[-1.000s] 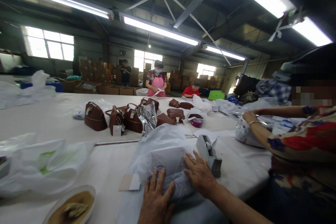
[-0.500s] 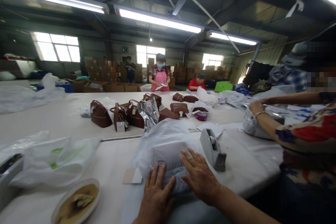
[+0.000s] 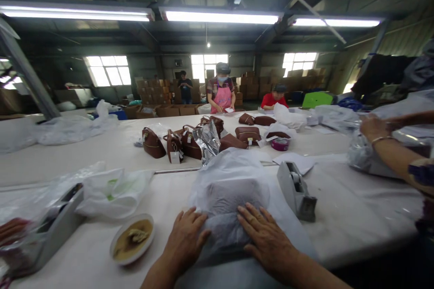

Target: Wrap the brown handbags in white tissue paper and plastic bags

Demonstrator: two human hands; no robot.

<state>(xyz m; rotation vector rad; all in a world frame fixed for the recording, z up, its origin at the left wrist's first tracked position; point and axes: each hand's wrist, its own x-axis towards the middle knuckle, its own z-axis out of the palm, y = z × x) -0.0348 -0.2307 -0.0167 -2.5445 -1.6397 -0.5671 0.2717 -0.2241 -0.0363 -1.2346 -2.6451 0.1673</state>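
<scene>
A dark item, probably a bag, lies under translucent white wrapping paper (image 3: 233,196) on the table in front of me. My left hand (image 3: 188,237) rests at the left edge of this bundle, fingers stretched out. On its right part my right hand (image 3: 266,237) lies flat with the fingers spread. Neither hand grips anything. The paper spreads out beyond the bundle toward the far side and under my forearms. Just right of the bundle stands a grey tape dispenser (image 3: 296,192).
Several brown handbags (image 3: 191,142) stand beyond the paper beside crumpled silver foil (image 3: 207,140). At left are a bowl of brown paste (image 3: 132,238), another tape dispenser (image 3: 57,230) and a white plastic bag (image 3: 111,192). A co-worker's arm (image 3: 389,144) handles clear plastic at right.
The camera has turned left, so the scene shifts right. My left hand has slid off the bundle's front toward its left edge; my right hand still presses on the paper.
</scene>
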